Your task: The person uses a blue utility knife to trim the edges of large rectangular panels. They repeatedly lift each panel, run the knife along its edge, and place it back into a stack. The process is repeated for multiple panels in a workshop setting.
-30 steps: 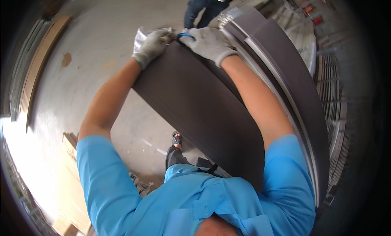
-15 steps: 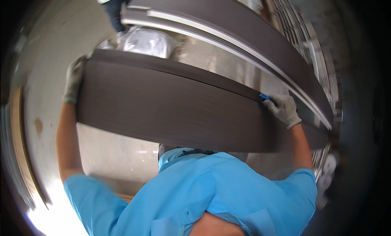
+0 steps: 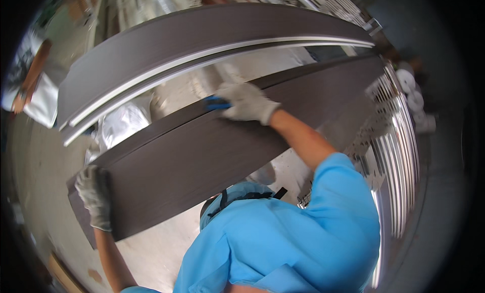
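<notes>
A long dark brown panel (image 3: 202, 156) lies slantwise in front of me, with a narrow groove along its far side. My left hand (image 3: 94, 197), in a grey-white glove, lies on the panel's left end, its fingers laid along the surface. Gloved too, my right hand (image 3: 247, 102) is closed on a small blue tool (image 3: 217, 103) at the far edge, near the middle of the panel. The kind of tool cannot be made out; the glove hides much of it and motion blurs it.
Beyond stands a second dark panel (image 3: 212, 28) with white edge strips (image 3: 166, 65). Silvery plastic wrapping (image 3: 124, 122) lies between the panels. Another person's arm (image 3: 35, 73) shows at far left. Stacked metal profiles (image 3: 401, 177) and white rolls (image 3: 411, 93) are on the right.
My right hand has slid the blue tool leftward along the panel's far edge. My left hand has shifted from the end edge onto the panel's surface. The view has turned.
</notes>
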Motion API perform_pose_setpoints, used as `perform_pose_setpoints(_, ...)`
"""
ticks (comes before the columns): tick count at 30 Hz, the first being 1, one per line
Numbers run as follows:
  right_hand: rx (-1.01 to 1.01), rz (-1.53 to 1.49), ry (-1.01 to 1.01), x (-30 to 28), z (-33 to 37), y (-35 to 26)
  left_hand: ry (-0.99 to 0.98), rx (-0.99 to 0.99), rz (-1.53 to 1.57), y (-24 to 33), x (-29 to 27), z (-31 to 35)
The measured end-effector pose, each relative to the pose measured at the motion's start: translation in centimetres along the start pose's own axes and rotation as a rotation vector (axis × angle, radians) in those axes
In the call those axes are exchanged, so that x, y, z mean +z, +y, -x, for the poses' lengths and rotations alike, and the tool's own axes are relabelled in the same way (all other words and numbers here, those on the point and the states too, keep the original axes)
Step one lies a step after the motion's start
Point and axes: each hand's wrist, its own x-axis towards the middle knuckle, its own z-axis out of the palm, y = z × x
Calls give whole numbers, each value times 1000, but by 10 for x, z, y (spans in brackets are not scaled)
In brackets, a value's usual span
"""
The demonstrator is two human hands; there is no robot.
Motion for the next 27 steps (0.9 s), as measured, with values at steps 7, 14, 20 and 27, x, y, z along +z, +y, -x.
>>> perform_pose_setpoints(7,-50,-29,13,-12,15,13,-15,312,265,191,1,-76)
perform_pose_setpoints(14,306,95,152,-52,74,132,-20,389,365,294,4,-116)
perform_pose_setpoints(20,681,155,296,-82,133,234,-46,373,368,305,-4,-121)
perform_pose_setpoints(27,928,241,387,-108,180,332,-97,361,459,303,6,-130)
